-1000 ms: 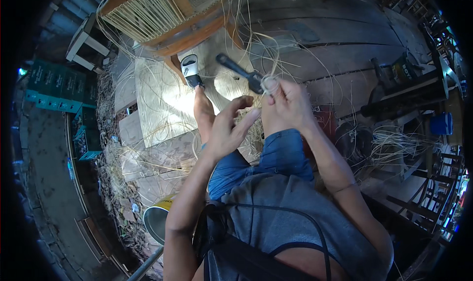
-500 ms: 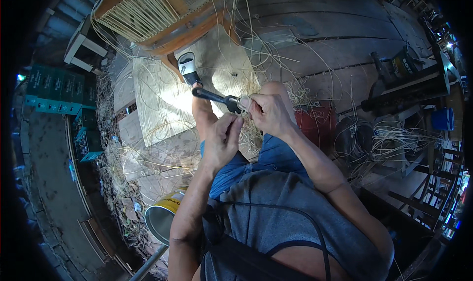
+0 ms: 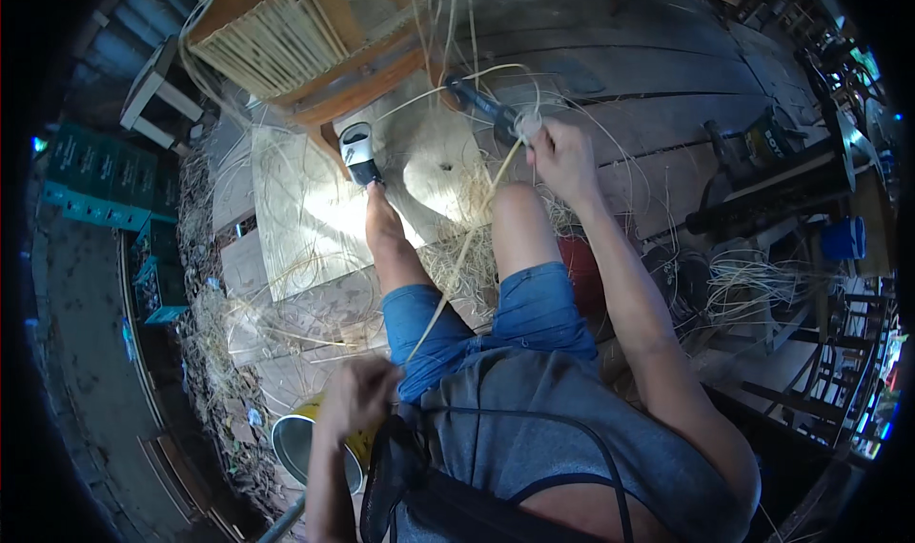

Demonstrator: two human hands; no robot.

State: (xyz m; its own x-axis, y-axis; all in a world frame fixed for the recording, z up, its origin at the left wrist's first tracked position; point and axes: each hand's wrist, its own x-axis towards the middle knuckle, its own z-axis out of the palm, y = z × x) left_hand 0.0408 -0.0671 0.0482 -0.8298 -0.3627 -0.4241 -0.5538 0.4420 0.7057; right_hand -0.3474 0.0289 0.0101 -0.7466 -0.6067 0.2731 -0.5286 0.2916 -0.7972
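A long, pale cane strip (image 3: 460, 262) stretches taut and slanting across my lap. Its lower end goes to my left hand (image 3: 357, 397), closed near my left hip and somewhat blurred by motion. Up past my right knee, my right hand (image 3: 564, 160) is closed around the pale, round end of a black-handled tool (image 3: 486, 108), whose kind I cannot make out. The strip meets the tool at my right fingers. Beyond it, a thin length of cane arcs over toward the chair.
A wooden chair (image 3: 334, 90) with woven cane stands ahead, near my sandalled foot (image 3: 358, 148) on a pale board (image 3: 286, 200). Cane shavings (image 3: 467, 271) lie between my legs. A yellow can (image 3: 305, 414) is by my left arm; a cane bundle (image 3: 762, 281) lies right.
My hands, together before, are now far apart. The left has drawn back toward my hip with the strip; the right has moved forward and right with the tool. The strip now stretches between them.
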